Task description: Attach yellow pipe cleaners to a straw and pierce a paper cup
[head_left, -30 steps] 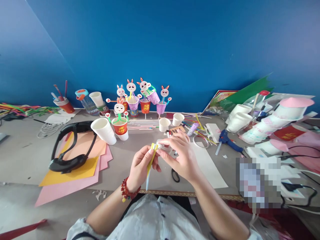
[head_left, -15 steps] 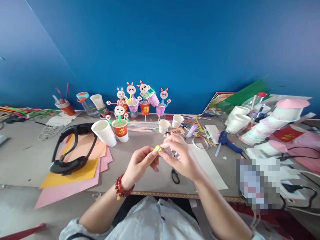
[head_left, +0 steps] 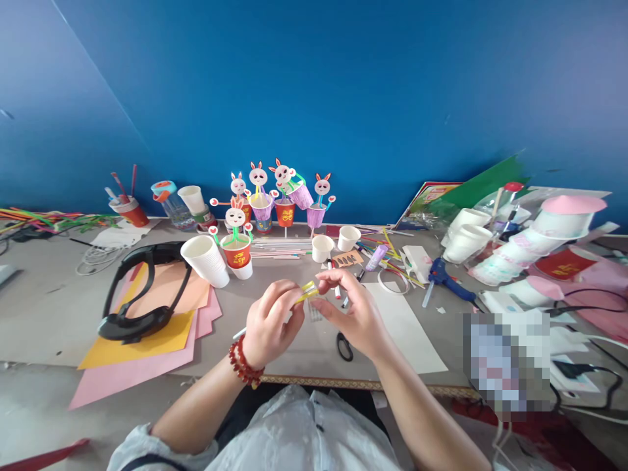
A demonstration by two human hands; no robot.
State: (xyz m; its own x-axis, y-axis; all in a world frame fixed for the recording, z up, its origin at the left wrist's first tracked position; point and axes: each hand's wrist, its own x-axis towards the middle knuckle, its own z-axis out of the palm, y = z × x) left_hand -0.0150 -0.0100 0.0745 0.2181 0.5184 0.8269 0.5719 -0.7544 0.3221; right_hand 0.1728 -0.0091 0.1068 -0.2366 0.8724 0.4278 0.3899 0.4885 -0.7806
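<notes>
My left hand [head_left: 275, 317] is closed, with a small yellow piece [head_left: 308, 292] pinched between its thumb and fingers. The piece looks narrow and partly see-through; its kind I cannot make out. A pale stick end [head_left: 239, 333] shows at the left of this hand, and whether it is held or lies on the table is hidden. My right hand [head_left: 350, 307] faces the piece's right end, thumb and fingers apart, with nothing visible between them. Below the hands, a black scissors handle [head_left: 344, 347] lies on the table, partly covered by my right hand.
Rabbit-faced cup figures [head_left: 238, 252] stand behind, beside stacked white paper cups [head_left: 203, 258]. A black headset [head_left: 142, 324] lies on coloured paper [head_left: 88, 386] at left. On the right are white paper [head_left: 412, 333], a blue glue gun [head_left: 451, 281] and a cup tower [head_left: 534, 242].
My left hand has turned, its back now more towards me, and the pale stick end has come into view. The right fingers have drawn slightly away from the yellow piece.
</notes>
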